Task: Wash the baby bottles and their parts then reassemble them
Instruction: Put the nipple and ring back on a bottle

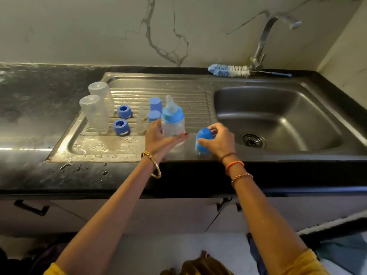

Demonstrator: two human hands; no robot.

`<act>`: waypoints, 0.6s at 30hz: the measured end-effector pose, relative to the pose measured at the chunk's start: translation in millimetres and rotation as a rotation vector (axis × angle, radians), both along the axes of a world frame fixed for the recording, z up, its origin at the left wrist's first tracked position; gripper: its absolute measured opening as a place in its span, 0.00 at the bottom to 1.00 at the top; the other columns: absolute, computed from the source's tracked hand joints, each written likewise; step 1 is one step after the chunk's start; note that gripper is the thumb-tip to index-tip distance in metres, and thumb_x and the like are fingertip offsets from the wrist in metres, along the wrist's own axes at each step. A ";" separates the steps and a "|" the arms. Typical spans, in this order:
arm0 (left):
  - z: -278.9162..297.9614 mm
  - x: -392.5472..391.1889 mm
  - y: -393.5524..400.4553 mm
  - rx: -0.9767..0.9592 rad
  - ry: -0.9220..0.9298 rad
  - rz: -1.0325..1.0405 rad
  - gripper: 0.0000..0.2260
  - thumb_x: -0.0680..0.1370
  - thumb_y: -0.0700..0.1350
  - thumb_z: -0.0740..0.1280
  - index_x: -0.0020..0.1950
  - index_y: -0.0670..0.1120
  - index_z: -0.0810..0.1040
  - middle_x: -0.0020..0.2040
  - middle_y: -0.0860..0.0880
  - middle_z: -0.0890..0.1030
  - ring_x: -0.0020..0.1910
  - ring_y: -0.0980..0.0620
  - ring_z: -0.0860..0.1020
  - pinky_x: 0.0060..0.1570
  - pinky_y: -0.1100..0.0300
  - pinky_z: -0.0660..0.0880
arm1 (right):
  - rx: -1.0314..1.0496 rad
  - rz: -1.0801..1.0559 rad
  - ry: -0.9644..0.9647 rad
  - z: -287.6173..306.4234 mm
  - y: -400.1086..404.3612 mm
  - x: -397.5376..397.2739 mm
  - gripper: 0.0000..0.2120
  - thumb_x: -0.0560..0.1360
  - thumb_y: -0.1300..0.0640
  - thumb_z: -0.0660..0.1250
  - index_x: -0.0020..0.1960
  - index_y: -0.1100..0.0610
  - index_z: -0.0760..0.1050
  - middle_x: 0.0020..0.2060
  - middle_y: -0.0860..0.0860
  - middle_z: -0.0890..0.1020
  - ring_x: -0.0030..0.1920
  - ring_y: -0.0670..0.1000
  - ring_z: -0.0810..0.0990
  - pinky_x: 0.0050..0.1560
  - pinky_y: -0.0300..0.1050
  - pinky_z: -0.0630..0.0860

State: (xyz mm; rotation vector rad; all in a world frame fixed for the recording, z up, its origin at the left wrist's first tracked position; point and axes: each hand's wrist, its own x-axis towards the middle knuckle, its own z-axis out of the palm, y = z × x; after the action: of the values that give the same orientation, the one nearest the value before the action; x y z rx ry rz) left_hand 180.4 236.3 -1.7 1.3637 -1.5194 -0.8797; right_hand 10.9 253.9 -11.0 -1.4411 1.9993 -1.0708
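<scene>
An assembled clear baby bottle with a blue collar and teat stands on the steel drainboard. My left hand grips its body from the left. My right hand holds a blue cap just right of the bottle, near the basin's edge. Two clear bottles stand upside down at the drainboard's left. Beside them lie two blue collars, a loose clear teat and two blue caps.
The sink basin with its drain lies to the right, under the tap. A blue-and-white bottle brush lies behind the sink. Water drops dot the black counter at the front left.
</scene>
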 end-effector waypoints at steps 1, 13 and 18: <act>-0.9 -12.7 -1.7 0.013 0.003 -0.021 0.23 0.60 0.51 0.79 0.51 0.47 0.77 0.52 0.46 0.78 0.52 0.50 0.76 0.48 0.64 0.73 | 0.020 -0.015 -0.007 1.9 -0.4 -18.2 0.19 0.63 0.60 0.76 0.52 0.60 0.76 0.45 0.53 0.80 0.45 0.50 0.77 0.47 0.38 0.71; 13.0 -109.3 -27.0 0.086 0.038 -0.160 0.24 0.59 0.50 0.79 0.51 0.48 0.77 0.51 0.47 0.80 0.49 0.49 0.78 0.49 0.57 0.75 | -0.151 -0.193 -0.733 71.5 -2.7 -148.7 0.07 0.73 0.60 0.66 0.48 0.61 0.79 0.41 0.56 0.83 0.45 0.55 0.83 0.39 0.43 0.79; 10.4 -123.2 -25.4 0.072 -0.096 -0.178 0.22 0.59 0.48 0.78 0.48 0.48 0.74 0.41 0.52 0.77 0.41 0.52 0.75 0.37 0.67 0.69 | 0.004 -0.424 0.003 17.4 -7.4 -146.6 0.14 0.67 0.55 0.73 0.50 0.61 0.80 0.42 0.55 0.81 0.46 0.54 0.80 0.43 0.42 0.71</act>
State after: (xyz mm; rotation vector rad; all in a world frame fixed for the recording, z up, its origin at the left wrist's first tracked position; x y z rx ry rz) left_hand 57.1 211.0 8.7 1.3537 -1.7185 -0.9989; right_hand -135.8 246.5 6.4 -1.0354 2.3705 -1.2281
